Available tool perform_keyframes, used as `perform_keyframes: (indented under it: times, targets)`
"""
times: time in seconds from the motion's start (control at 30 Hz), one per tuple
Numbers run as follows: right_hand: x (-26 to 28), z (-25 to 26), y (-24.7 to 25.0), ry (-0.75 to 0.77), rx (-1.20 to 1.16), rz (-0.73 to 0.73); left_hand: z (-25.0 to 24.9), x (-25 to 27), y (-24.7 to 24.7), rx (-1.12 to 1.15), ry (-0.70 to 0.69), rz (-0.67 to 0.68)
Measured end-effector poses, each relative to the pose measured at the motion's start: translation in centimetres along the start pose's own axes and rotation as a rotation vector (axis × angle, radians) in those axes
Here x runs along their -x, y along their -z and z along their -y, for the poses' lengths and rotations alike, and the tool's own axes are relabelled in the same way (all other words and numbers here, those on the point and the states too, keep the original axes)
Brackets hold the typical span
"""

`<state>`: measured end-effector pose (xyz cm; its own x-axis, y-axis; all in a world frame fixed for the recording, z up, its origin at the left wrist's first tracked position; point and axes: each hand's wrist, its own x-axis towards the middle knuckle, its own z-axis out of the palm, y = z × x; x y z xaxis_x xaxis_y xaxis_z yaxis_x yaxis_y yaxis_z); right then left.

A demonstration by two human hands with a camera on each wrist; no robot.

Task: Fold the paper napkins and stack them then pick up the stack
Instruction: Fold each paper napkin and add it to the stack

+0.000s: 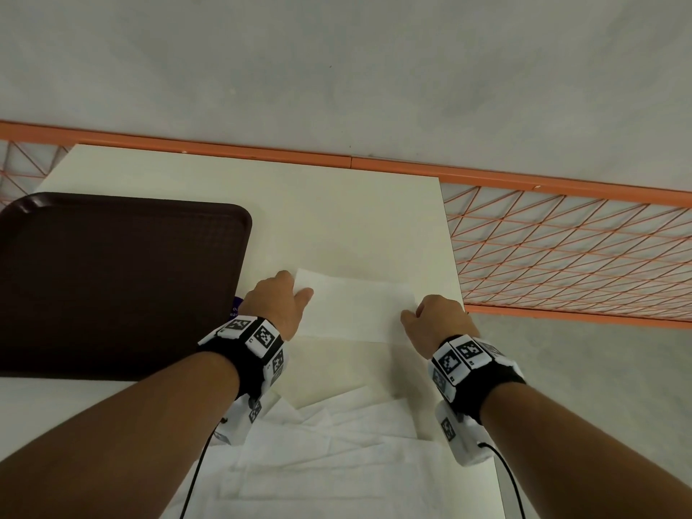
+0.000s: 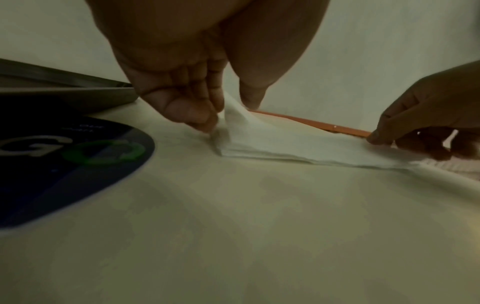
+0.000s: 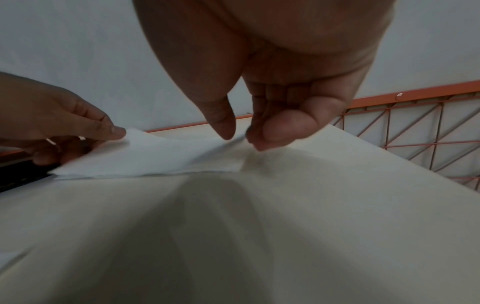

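Observation:
A white paper napkin (image 1: 355, 307) lies folded over on the white table (image 1: 337, 226), between my two hands. My left hand (image 1: 296, 294) pinches its left far corner between thumb and fingers, lifting that corner a little; the pinch shows in the left wrist view (image 2: 228, 115). My right hand (image 1: 415, 312) pinches the napkin's right edge with thumb and curled fingers (image 3: 240, 137). The napkin (image 3: 155, 154) stretches flat between both pinches. Several unfolded white napkins (image 1: 329, 443) lie in a loose pile near me, partly under my forearms.
A dark brown tray (image 1: 112, 286) sits on the table to the left, close to my left hand. A round dark blue sticker (image 2: 64, 164) lies on the table beside the tray. An orange wire rack (image 1: 561, 249) borders the table's right edge and back.

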<state>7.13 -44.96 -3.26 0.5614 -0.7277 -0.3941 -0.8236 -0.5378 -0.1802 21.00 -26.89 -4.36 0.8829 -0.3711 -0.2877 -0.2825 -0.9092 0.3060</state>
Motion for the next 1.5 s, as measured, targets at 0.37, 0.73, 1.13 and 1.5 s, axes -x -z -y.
perform_keyframes:
  times: [0.37, 0.73, 1.13, 1.5]
  targets:
    - [0.1, 1.1, -0.2, -0.029, -0.06, 0.039, -1.0, 0.0, -0.6, -0.139, 0.092, 0.106]
    - [6.9, -1.1, -0.4, 0.173, -0.184, 0.045, 1.0, 6.0, 1.5, -0.102, -0.207, 0.169]
    - [20.5, -4.7, -7.1, 0.485, 0.013, 0.228, 4.7, 18.0, -1.0, -0.169, -0.5, 0.45]
    - [20.2, -2.9, -6.6, 0.395, 0.122, 0.345, 6.0, 21.1, -1.8, -0.259, -0.483, 0.46]
